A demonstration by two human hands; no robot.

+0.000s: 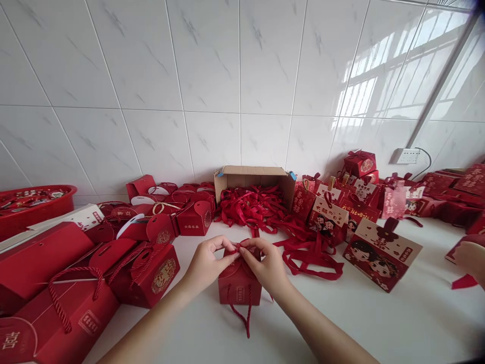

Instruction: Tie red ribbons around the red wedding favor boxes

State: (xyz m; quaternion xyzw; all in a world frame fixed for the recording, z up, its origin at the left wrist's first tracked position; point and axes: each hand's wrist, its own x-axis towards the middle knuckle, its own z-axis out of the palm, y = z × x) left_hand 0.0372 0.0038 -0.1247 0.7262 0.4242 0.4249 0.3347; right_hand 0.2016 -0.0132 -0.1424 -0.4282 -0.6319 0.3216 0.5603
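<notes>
A small red gift box (239,287) stands on the white table (379,323) right in front of me, a red cord dangling down its front. My left hand (206,265) and my right hand (267,268) meet over its top. Both pinch a thin red ribbon (238,247) at the box's top, fingers closed on it.
A cardboard carton (253,178) lies on its side behind, with red ribbons (265,210) spilling out. Several red boxes (144,273) crowd the left, printed gift bags (381,255) the right. A red basin (34,207) sits far left. Another person's hand (472,260) shows at the right edge.
</notes>
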